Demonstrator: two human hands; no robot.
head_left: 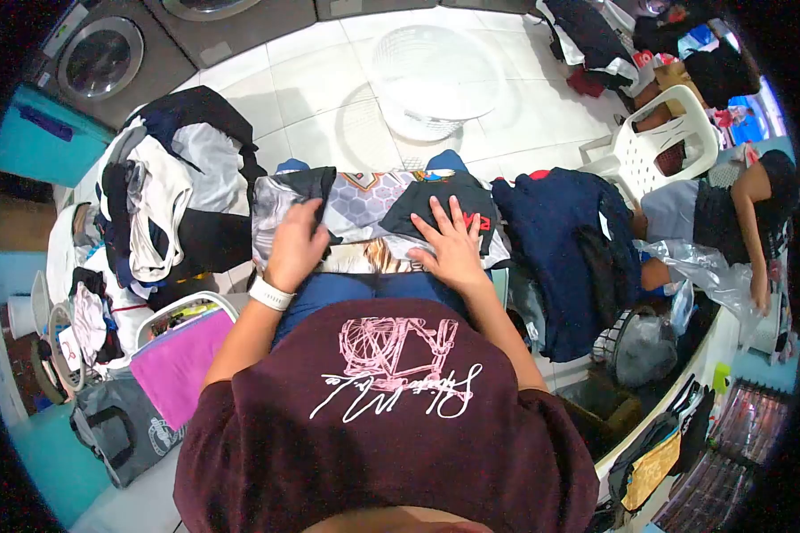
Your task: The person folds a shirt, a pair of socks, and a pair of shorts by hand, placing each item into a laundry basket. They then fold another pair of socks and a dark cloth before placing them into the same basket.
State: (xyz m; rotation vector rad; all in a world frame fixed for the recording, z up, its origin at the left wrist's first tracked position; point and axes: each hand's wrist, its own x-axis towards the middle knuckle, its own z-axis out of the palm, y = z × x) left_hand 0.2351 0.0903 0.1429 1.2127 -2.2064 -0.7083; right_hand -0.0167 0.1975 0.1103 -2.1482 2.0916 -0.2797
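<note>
Across my lap lies a printed shirt (pixel 360 197) with a grey hexagon pattern, dark parts and a tan-and-white printed strip at its near edge. My left hand (pixel 295 244) rests on the shirt's left part, fingers slightly bent and thumb apart; a pale band is on that wrist. On the right, my right hand (pixel 453 242) lies flat with spread fingers over a dark folded part bearing red lettering. Parts of the fabric under both palms are hidden.
Piled clothes (pixel 164 178) stand at my left, near a purple cloth (pixel 180 364) on a basket. Dark blue garments (pixel 564 249) hang at my right. Ahead is a white laundry basket (pixel 436 84) on tiles. Another person (pixel 754 213) sits at far right, by a white chair (pixel 653 160).
</note>
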